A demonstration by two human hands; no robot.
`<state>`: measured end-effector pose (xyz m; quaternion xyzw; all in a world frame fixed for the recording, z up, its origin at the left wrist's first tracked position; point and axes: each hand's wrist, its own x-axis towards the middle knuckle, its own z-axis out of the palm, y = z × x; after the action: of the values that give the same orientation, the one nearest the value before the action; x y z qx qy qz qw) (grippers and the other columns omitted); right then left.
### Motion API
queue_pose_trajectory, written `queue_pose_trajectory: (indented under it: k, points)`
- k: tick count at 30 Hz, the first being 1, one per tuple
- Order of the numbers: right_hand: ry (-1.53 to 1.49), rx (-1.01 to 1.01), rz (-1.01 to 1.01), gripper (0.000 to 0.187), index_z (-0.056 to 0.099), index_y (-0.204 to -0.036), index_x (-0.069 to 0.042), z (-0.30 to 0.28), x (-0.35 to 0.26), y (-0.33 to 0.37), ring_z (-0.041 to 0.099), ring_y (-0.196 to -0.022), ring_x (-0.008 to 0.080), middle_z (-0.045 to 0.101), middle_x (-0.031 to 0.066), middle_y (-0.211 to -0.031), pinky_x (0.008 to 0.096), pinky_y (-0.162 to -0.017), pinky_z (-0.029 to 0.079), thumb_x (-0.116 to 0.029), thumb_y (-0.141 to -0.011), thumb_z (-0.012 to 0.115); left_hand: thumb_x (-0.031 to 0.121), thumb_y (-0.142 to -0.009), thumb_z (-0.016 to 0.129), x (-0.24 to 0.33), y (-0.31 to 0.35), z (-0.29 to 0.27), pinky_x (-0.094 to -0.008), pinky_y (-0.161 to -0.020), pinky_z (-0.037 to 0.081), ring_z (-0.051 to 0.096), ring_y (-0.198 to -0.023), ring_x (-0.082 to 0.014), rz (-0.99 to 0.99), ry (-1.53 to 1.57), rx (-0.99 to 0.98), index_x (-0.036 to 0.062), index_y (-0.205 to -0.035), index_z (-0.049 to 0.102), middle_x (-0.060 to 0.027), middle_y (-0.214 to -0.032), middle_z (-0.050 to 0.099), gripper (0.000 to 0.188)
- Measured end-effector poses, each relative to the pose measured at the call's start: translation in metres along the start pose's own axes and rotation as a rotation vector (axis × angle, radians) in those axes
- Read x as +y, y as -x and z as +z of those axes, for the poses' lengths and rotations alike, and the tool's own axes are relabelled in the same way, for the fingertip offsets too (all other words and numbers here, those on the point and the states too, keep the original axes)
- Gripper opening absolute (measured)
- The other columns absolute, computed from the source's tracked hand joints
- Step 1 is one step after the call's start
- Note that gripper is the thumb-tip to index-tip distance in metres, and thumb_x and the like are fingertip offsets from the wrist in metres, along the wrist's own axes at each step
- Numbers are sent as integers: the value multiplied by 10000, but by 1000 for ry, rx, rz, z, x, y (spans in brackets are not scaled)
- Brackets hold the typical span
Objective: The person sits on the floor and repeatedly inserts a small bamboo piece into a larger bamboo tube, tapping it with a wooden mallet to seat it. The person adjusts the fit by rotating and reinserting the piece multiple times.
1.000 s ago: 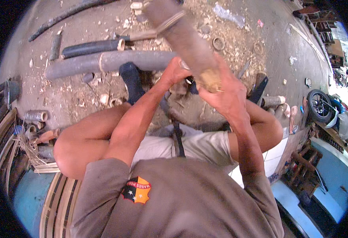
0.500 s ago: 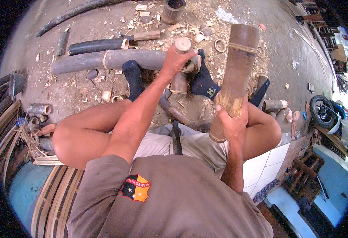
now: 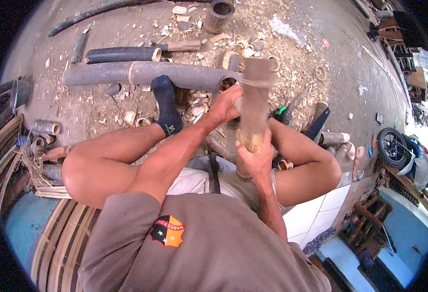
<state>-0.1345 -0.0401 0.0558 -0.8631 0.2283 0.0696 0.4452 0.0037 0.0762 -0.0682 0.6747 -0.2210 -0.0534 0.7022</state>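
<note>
Right hand (image 3: pixel 256 158), forearm angled forward, wraps a bamboo length (image 3: pixel 256 95); left hand (image 3: pixel 226 103), arm outstretched, clasps a pale-ended handle (image 3: pixel 238 102).

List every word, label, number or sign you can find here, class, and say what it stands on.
Shirt patch, black and orange shield: lettering on its red band, not copied out here.
Dark sock: small pale mark near the ankle, too small to read.
No other lettering can be made out.

Daylight glare at the right
Softly lit floor (image 3: pixel 85 109); brown bamboo club (image 3: pixel 257 100) motion-blurred; fisheye edges bowed, fading to grainy black.
</note>
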Motion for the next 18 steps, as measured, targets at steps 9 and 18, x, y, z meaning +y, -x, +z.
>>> queue_pose_trajectory:
  k: [9, 18]
  points:
    - [-279, 176, -197, 884, 364, -1513, 42, -25, 23, 31, 649, -1215, 285, 645, 204, -1339, 399, -1075, 498, -176, -810, 853, 176, -718, 835, 4, -9, 51, -482, -861, 481, 576, -986, -416, 221, -212, 87, 22, -1038, 612, -175, -1009, 584, 419]
    - [-431, 192, -55, 677, 451, -1455, 40, -11, 20, -8, 631, -1146, 229, 652, 140, -1266, 361, -1051, 482, -100, -891, 800, 170, -795, 842, 40, -52, 8, -381, -756, 511, 646, -795, -297, -119, 19, 466, 19, -973, 648, -144, -884, 658, 304]
